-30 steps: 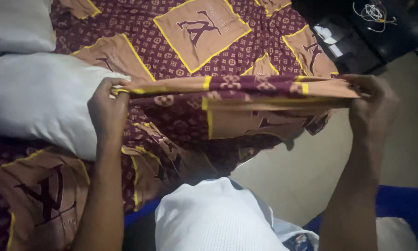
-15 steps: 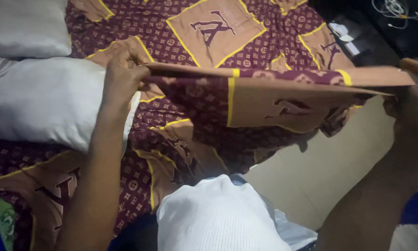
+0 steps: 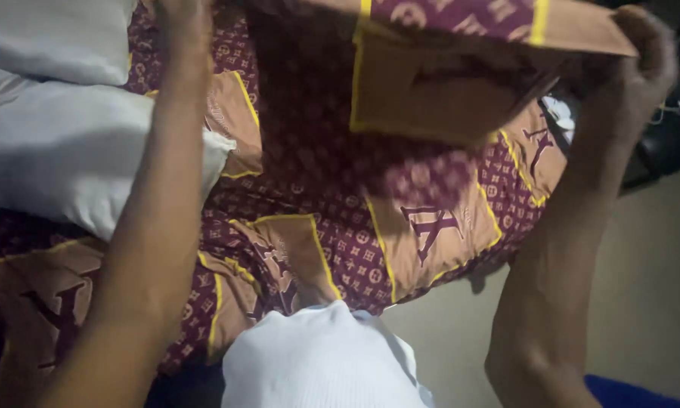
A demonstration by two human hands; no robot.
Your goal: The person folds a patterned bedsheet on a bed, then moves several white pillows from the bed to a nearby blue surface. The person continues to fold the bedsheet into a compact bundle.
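I hold a maroon and tan patterned cloth [image 3: 438, 75] stretched between both hands, raised high at the top of the view. My left hand [image 3: 179, 19] grips its left edge, partly cut off by the frame. My right hand [image 3: 642, 57] is closed on its right corner. The cloth hangs folded over a bed covered with a matching maroon and tan sheet [image 3: 317, 219].
Two white pillows [image 3: 68, 151] lie on the bed at the left. My white-clothed torso [image 3: 317, 363] is at the bottom centre. A beige floor [image 3: 642, 287] lies to the right of the bed, with dark items [image 3: 672, 128] at the far right edge.
Both hands have lifted the cloth upward and farther away, spreading it wider; the hands now sit at the top edge of the view.
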